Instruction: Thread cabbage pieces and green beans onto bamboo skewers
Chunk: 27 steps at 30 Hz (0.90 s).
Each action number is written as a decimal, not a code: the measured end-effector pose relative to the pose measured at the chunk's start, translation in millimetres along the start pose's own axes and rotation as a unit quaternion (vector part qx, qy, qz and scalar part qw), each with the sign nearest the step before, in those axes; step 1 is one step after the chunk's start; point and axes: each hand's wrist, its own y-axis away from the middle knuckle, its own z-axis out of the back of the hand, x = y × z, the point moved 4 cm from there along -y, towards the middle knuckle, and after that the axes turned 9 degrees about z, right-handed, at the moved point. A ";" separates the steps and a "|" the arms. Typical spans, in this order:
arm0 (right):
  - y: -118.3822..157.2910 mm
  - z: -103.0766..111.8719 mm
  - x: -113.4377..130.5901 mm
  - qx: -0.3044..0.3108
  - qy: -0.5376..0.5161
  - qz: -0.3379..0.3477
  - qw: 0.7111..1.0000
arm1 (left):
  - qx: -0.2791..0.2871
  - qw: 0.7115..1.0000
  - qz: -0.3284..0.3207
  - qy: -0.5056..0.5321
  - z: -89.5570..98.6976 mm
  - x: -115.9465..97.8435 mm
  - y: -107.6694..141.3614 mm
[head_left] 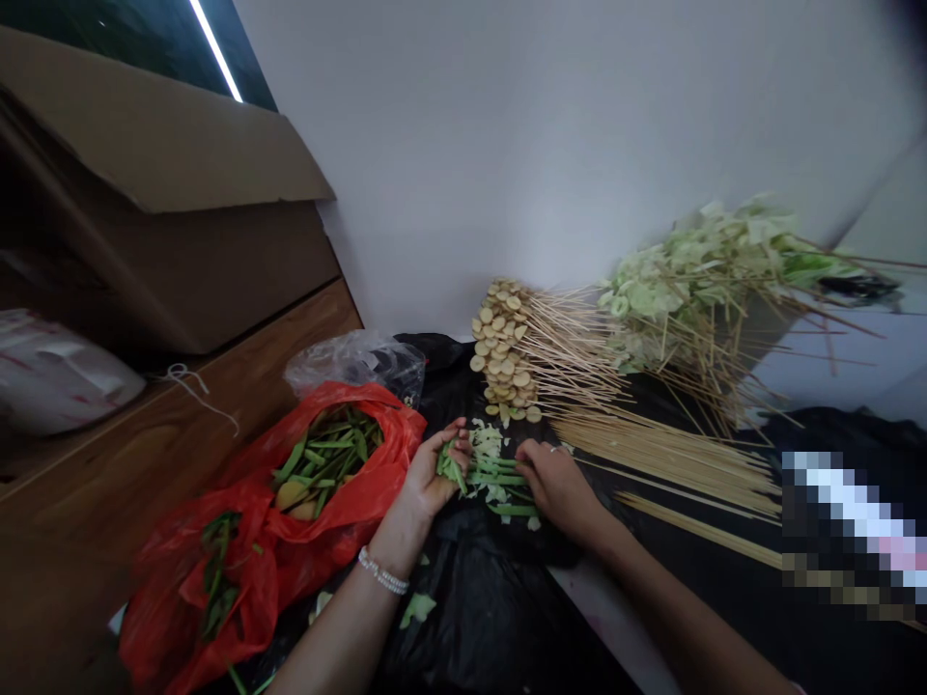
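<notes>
Head view: two hands, both low over black plastic [478, 589]. Left hand [429, 478]: fingers curled in, holding a bunch of cut green pieces [450, 467]; number in the bunch cannot be told, fingers cover part. Right hand [557, 483]: fingers drawn together, gap narrow, fingertips at the ends of several green stalks [496, 478] lying on the plastic between the hands; cannot tell whether any is gripped. Pale chopped scraps [489, 439] just beyond the stalks, not countable.

Counts: one bracelet [382, 571], double-strand, left wrist. One ring [554, 450], right hand. One pile of skewered round slices [503, 352], dozens, overlapping, beyond the hands. One heap of skewered pale leaves [673, 265], right of the slices. Bare skewers [673, 458], many, near the right hand. Red plastic [395, 463] left of the left hand, with many green lengths [337, 449] and about two yellowish pieces [294, 495] inside. One clear bag [354, 362] behind it. One cardboard box [217, 265], far left.
</notes>
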 end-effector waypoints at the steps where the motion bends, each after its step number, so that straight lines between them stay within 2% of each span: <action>1: -0.5 1.7 -2.0 -0.012 -0.025 -0.009 1.000 | 0.002 1.000 -0.012 -0.021 -0.1 -0.4 -0.4; 4: -1.2 5.3 -5.7 -0.043 -0.089 -0.029 0.995 | -0.010 0.988 -0.073 -0.139 0.8 0.0 -2.1; 6: -1.4 7.0 -7.1 -0.056 -0.110 -0.038 0.992 | -0.039 0.956 -0.138 -0.255 1.4 0.8 -2.1; 10: -1.8 10.4 -8.1 -0.065 -0.102 -0.037 0.992 | -0.104 0.846 -0.238 -0.465 1.3 3.6 -1.2; 12: -1.9 11.7 -6.8 -0.060 -0.075 -0.027 0.995 | -0.119 0.786 -0.290 -0.532 -0.2 3.7 -0.7; 14: -1.6 12.1 -2.5 -0.051 -0.023 0.000 0.998 | -0.120 0.739 -0.333 -0.573 -1.6 4.7 -0.6; 20: 0.9 8.9 15.3 -0.038 0.174 0.103 0.979 | -0.078 0.677 -0.343 -0.646 -5.0 16.0 -2.0; 22: 1.4 9.7 16.3 -0.048 0.215 0.115 0.969 | -0.068 0.635 -0.362 -0.679 -7.9 16.9 1.1; 25: 1.7 13.4 15.3 -0.065 0.234 0.120 0.963 | -0.032 0.548 -0.370 -0.750 -12.5 19.4 5.0; 27: 1.4 15.8 15.5 -0.063 0.230 0.120 0.964 | -0.010 0.508 -0.366 -0.780 -14.1 21.7 6.6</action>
